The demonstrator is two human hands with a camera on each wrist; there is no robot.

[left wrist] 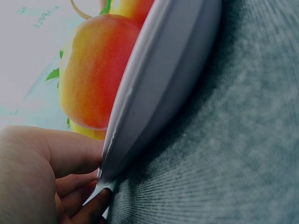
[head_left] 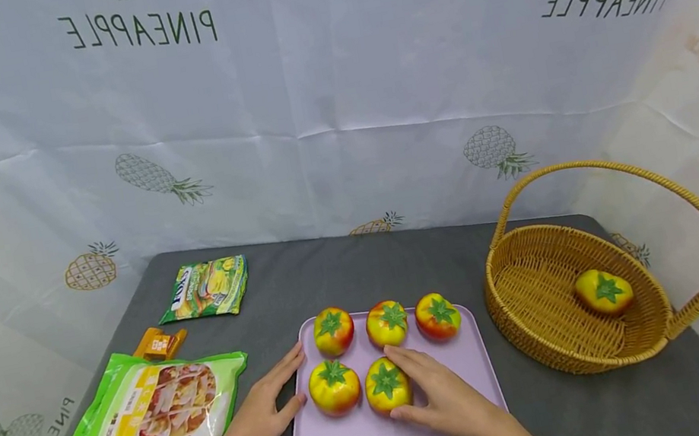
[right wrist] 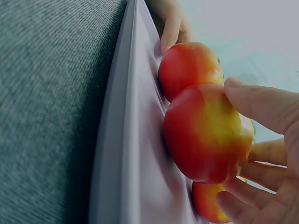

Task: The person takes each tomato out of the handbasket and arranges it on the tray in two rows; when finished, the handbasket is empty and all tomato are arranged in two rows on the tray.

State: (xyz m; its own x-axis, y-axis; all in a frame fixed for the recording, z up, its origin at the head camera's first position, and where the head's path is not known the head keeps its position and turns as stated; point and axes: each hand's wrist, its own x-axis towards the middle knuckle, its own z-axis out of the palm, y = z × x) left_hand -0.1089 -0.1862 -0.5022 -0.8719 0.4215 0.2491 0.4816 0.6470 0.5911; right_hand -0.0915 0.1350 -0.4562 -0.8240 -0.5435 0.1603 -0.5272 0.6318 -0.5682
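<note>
A lilac tray (head_left: 449, 421) lies on the table, holding several glossy red-and-yellow persimmon-like fruits with green star-shaped caps. My left hand (head_left: 264, 413) rests at the tray's left edge. Its thumb (left wrist: 77, 151) and fingertips touch the rim, fingers fairly straight. My right hand (head_left: 445, 395) holds the front-right fruit (right wrist: 205, 135), thumb on the near side and fingers round the far side. Beside it sits the front-left fruit (head_left: 335, 388). Along the back of the tray stand a left fruit (head_left: 334, 332), a middle fruit (head_left: 386, 325) and a right fruit (head_left: 438, 318).
A wicker basket (head_left: 513, 322) with a tall handle stands right of the tray, one similar fruit (head_left: 603, 293) inside. On the left lie a large green-edged food bag (head_left: 159, 408), a small orange packet (head_left: 160, 344) and a green packet (head_left: 207, 289). A printed curtain (head_left: 329, 98) hangs behind.
</note>
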